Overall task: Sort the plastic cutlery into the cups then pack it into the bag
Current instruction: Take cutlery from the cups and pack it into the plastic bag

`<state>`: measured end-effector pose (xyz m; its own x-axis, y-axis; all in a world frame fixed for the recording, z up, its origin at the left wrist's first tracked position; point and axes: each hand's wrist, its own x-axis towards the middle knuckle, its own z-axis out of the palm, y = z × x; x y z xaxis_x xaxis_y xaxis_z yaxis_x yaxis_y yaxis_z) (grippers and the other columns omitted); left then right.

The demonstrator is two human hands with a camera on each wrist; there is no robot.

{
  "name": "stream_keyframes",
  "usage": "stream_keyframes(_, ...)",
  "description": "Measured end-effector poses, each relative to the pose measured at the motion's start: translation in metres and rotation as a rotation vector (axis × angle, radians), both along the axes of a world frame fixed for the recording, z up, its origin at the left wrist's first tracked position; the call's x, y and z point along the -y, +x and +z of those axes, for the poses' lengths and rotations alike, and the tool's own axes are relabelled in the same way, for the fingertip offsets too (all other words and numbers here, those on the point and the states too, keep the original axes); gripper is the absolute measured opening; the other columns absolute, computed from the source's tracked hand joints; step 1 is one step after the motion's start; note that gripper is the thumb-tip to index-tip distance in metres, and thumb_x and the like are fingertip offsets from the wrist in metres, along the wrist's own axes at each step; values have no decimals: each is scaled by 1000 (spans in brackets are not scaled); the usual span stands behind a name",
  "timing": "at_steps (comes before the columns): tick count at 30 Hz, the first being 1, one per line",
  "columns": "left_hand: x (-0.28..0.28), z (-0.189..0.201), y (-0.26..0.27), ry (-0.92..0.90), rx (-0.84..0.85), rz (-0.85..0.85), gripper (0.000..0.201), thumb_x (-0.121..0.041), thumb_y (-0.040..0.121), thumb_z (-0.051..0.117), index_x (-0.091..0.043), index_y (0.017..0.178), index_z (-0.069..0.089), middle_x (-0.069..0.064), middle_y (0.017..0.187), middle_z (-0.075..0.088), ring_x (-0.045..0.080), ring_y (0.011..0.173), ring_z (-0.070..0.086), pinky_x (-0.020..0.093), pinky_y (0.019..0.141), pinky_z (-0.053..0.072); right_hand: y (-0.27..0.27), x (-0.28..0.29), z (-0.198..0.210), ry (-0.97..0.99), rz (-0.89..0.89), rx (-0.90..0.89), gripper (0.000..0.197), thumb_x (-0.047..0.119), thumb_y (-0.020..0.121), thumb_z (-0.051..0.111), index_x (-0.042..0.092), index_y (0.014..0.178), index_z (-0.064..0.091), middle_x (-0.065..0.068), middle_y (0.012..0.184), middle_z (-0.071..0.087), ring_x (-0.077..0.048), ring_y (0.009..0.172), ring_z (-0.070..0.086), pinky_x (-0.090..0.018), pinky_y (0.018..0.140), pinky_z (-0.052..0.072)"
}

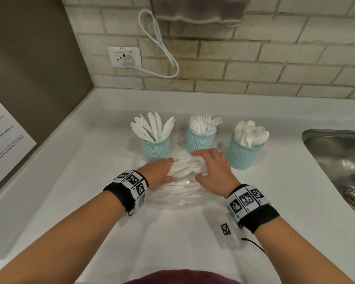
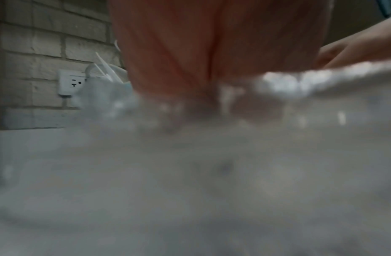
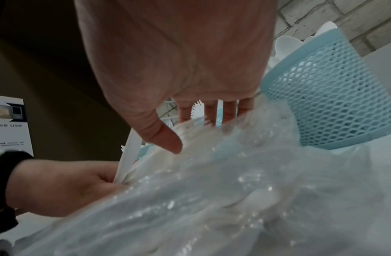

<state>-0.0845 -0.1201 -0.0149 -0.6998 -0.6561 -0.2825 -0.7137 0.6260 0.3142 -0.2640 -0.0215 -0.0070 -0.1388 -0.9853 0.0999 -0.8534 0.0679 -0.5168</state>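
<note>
Three light-blue mesh cups stand in a row in the head view: knives (image 1: 155, 144), forks (image 1: 201, 140) and spoons (image 1: 244, 154). In front of them a clear plastic bag (image 1: 180, 195) lies crumpled on the white counter. My left hand (image 1: 160, 173) grips a bundle of white cutlery (image 1: 184, 167) by one end, at the bag. The right wrist view shows its fingers (image 3: 59, 187) curled round the white handles (image 3: 126, 162). My right hand (image 1: 211, 167) rests on the bundle's other end, fingers spread and nearly straight (image 3: 212, 112). The left wrist view is blurred: palm (image 2: 190, 52) over the bag (image 2: 190, 155).
A steel sink (image 1: 336, 160) is sunk into the counter at the right. A wall outlet (image 1: 124, 57) with a white cord sits on the tiled backsplash. A printed notice (image 1: 4, 130) hangs on the left wall. A small marker tag (image 1: 225, 229) lies near my right wrist.
</note>
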Motion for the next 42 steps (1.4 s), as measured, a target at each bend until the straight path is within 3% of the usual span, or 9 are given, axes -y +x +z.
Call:
stream_keyframes(7, 1, 4, 8, 123, -381, 21, 21, -15, 88, 58, -13, 100, 41, 7, 93, 53, 24, 85, 52, 36, 78, 45, 12, 14, 25, -104, 5, 454, 62, 6, 84, 57, 18, 140, 33, -1, 125, 44, -13, 111, 47, -33, 106, 39)
stream_keyframes(11, -1, 3, 5, 216, -620, 164, 37, -6, 81, 67, -21, 107, 46, -6, 90, 57, 16, 85, 55, 26, 74, 45, 33, 25, 48, -114, 86, 505, 57, 1, 86, 49, 15, 140, 36, 2, 119, 37, -10, 103, 40, -12, 90, 34)
stream_keyframes(16, -3, 0, 15, 263, -831, 324, 36, -13, 83, 72, -19, 115, 58, -3, 107, 67, 13, 102, 62, 28, 91, 48, 61, 35, 56, -124, 167, 618, 43, 25, 82, 56, 18, 123, 49, 2, 118, 39, -4, 108, 43, -17, 94, 35)
stream_keyframes(22, -6, 8, 18, 278, -840, 411, 23, -7, 87, 66, -22, 101, 56, -16, 87, 58, -14, 78, 58, 1, 66, 43, 83, 43, 53, -41, 210, 447, 71, 54, 65, 76, 22, 117, 41, 6, 115, 33, -9, 111, 41, -22, 95, 35)
stream_keyframes(26, -3, 5, 21, 301, -863, 435, 24, 1, 82, 67, -17, 95, 60, -3, 84, 65, -8, 73, 58, 14, 72, 49, 86, 55, 46, -166, 142, 249, 53, 39, 76, 71, 11, 113, 47, -2, 110, 40, -21, 108, 42, -31, 94, 39)
stream_keyframes(28, -3, 5, 20, 334, -899, 446, 36, -3, 77, 74, -22, 103, 57, -14, 89, 63, -12, 76, 57, 4, 70, 44, 86, 61, 45, -251, 105, 236, 33, 26, 84, 60, 6, 109, 51, -8, 106, 45, -24, 104, 42, -33, 91, 38)
stream_keyframes(32, -4, 11, 18, 349, -973, 452, 36, 6, 76, 72, -23, 90, 57, -11, 82, 62, -16, 65, 59, 4, 62, 44, 86, 61, 53, -358, 195, 399, 30, 13, 89, 54, 7, 118, 49, -1, 111, 47, -13, 105, 41, -21, 90, 30)
stream_keyframes(37, 0, 5, 20, 384, -894, 477, 29, -2, 79, 72, -25, 85, 56, -11, 78, 61, -3, 70, 58, 7, 59, 43, 90, 57, 51, -220, 269, 402, 35, 15, 91, 52, 23, 125, 48, -2, 114, 45, -17, 111, 34, -24, 88, 26)
stream_keyframes(42, 2, -1, 23, 400, -744, 478, 33, -20, 76, 78, -28, 101, 58, -12, 94, 65, 1, 89, 61, 23, 81, 49, 87, 57, 43, -51, 259, 498, 29, 24, 87, 60, 25, 113, 49, -3, 111, 42, -18, 115, 34, -27, 92, 27)
